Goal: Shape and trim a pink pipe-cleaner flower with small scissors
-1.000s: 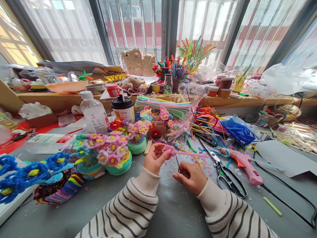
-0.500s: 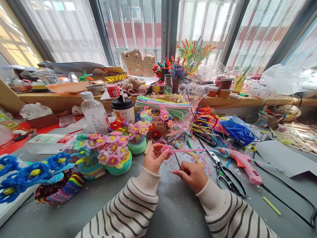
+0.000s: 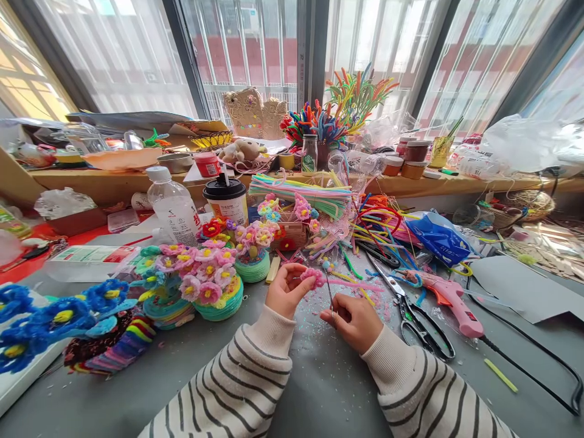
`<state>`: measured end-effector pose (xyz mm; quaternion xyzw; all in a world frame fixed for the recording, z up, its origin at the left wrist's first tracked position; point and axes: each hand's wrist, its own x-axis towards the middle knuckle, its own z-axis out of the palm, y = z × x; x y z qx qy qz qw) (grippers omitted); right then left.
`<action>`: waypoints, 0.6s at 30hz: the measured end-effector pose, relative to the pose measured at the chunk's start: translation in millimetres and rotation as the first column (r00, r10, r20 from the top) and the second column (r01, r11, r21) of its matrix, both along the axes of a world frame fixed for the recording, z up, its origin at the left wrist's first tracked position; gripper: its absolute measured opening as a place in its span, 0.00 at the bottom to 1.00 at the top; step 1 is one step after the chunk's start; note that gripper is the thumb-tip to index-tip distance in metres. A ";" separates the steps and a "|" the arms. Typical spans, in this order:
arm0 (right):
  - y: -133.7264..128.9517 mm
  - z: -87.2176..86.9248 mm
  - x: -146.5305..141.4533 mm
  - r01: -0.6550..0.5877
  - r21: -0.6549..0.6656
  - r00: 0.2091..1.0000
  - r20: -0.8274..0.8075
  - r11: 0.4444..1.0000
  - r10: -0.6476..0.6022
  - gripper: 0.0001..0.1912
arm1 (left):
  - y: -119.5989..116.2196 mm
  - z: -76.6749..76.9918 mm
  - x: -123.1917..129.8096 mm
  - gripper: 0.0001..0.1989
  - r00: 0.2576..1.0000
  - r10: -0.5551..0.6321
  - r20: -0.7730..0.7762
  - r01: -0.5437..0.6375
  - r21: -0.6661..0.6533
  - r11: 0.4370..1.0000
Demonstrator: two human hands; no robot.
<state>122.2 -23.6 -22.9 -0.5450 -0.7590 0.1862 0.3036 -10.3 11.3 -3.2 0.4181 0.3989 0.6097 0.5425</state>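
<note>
My left hand (image 3: 287, 292) pinches a fuzzy pink pipe-cleaner flower (image 3: 313, 278) between thumb and fingers. In my right hand (image 3: 353, 321) is a small pair of scissors (image 3: 330, 293), its thin blades pointing up just right of the flower; the handles are mostly hidden by my fingers. A straight pink pipe cleaner (image 3: 353, 285) lies beyond the blades, slanting slightly down to the right. Pink fuzz clippings and glitter are scattered on the grey table (image 3: 319, 389) under both hands.
Pots of pink flowers (image 3: 208, 274) and blue flowers (image 3: 64, 317) stand to the left. Large black-handled scissors (image 3: 406, 310) and a pink glue gun (image 3: 456, 304) with a cable lie right. Behind are a bottle (image 3: 172, 210), a lidded cup (image 3: 225, 201) and pipe-cleaner bundles (image 3: 301, 193).
The pink pipe cleaner, earlier stretching right from the flower, now sits lower and looks apart from it. The scissor blades have tipped slightly more upright. My left hand has hardly moved.
</note>
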 end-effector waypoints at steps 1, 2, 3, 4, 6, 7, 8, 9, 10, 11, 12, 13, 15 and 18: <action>-0.2 -0.2 -0.1 -0.001 -0.011 1.000 0.007 1.000 0.001 0.18 | -0.1 0.2 0.2 0.13 1.000 0.002 0.001 -0.002 -0.003 1.000; -0.2 -0.7 -0.2 -0.003 -0.021 1.000 0.013 1.000 0.003 0.18 | -0.4 0.5 0.4 0.13 1.000 0.006 0.003 -0.006 -0.006 1.000; -0.1 -1.1 -0.1 -0.007 -0.030 1.000 0.017 1.000 0.007 0.18 | -0.6 1.0 0.7 0.13 1.000 0.007 0.005 -0.007 -0.010 1.000; 0.0 -1.6 -0.1 -0.012 -0.038 1.000 0.018 0.999 0.012 0.18 | -0.8 1.4 0.9 0.13 1.000 0.006 0.007 -0.006 -0.014 1.000; 0.2 -2.2 0.1 -0.023 -0.055 1.000 0.012 0.998 0.024 0.19 | -1.2 2.0 1.1 0.13 1.000 0.004 0.012 -0.003 -0.025 1.000; 0.2 -2.2 0.2 -0.029 -0.062 1.000 0.007 0.998 0.030 0.19 | -1.3 2.3 1.0 0.14 1.000 0.004 0.012 -0.004 -0.031 1.000; 0.2 -2.0 0.3 -0.035 -0.067 0.999 0.002 0.997 0.035 0.19 | -1.4 2.5 0.7 0.14 1.000 0.007 0.007 -0.006 -0.036 0.999; 0.1 -1.7 0.3 -0.040 -0.072 0.999 -0.003 0.997 0.040 0.18 | -1.5 2.8 0.4 0.14 1.000 0.011 -0.001 -0.011 -0.038 0.999; 0.0 -1.4 0.2 -0.045 -0.075 0.999 -0.006 0.996 0.044 0.18 | -1.7 3.3 0.1 0.14 1.000 0.015 -0.012 -0.015 -0.038 0.999; -0.2 -1.0 0.1 -0.049 -0.076 0.999 -0.010 0.996 0.048 0.18 | -2.1 3.9 -0.2 0.14 1.000 0.010 -0.026 -0.011 -0.036 0.999; -0.3 -0.8 -0.1 -0.054 -0.077 0.998 -0.013 0.996 0.053 0.18 | -2.6 4.6 -0.4 0.14 0.999 0.005 -0.039 -0.006 -0.029 1.000; -0.3 -0.6 -0.3 -0.063 -0.080 0.998 -0.017 0.995 0.062 0.19 | -3.2 5.4 -0.4 0.14 0.999 0.004 -0.049 -0.005 -0.017 1.000; -0.2 -0.6 -0.8 -0.083 -0.089 0.996 -0.027 0.993 0.081 0.19 | -4.5 6.9 0.0 0.13 0.998 0.017 -0.059 -0.017 0.014 1.000; 0.2 -1.2 -1.2 -0.105 -0.088 0.994 -0.045 0.991 0.101 0.19 | -6.2 7.7 1.4 0.13 0.997 0.048 -0.061 -0.045 0.047 0.998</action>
